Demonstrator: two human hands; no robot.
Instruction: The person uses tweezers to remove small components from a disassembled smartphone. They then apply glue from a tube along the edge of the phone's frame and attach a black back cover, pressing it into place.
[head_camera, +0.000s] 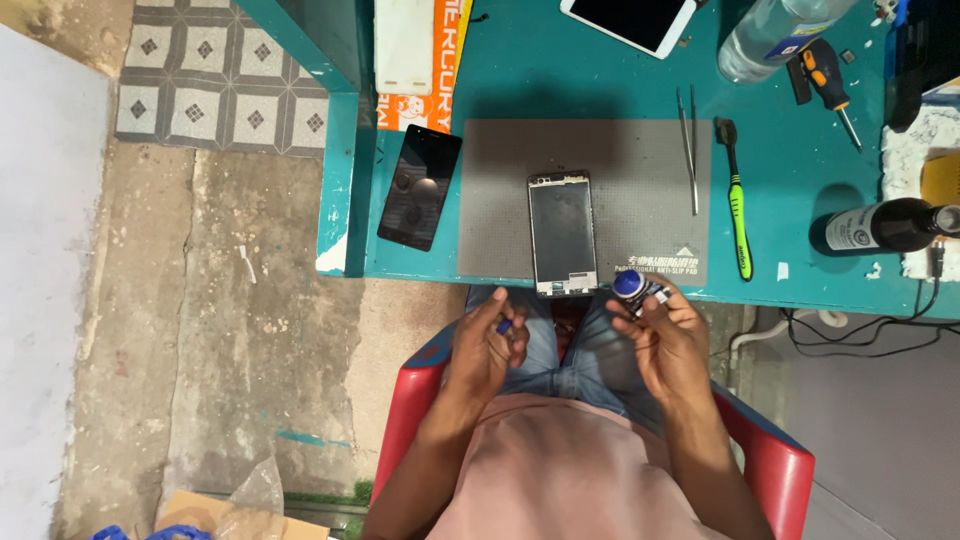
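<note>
My right hand (667, 335) holds a small tube with a round blue end (630, 285) just below the front edge of the teal table (790, 200). My left hand (487, 340) pinches a tiny blue cap (504, 325) between its fingers, over my lap. Both hands hover above my jeans, a short gap apart. A phone frame with a bare screen (562, 233) lies on the grey mat (640, 170), right in front of my hands.
A black phone (419, 187) lies at the table's left corner. Tweezers (691, 150), a green-handled brush (738, 205), a screwdriver (828, 85), a clear bottle (770, 35), a dark bottle (885, 227) and a white tablet (630, 20) sit on the table. I sit in a red chair (770, 460).
</note>
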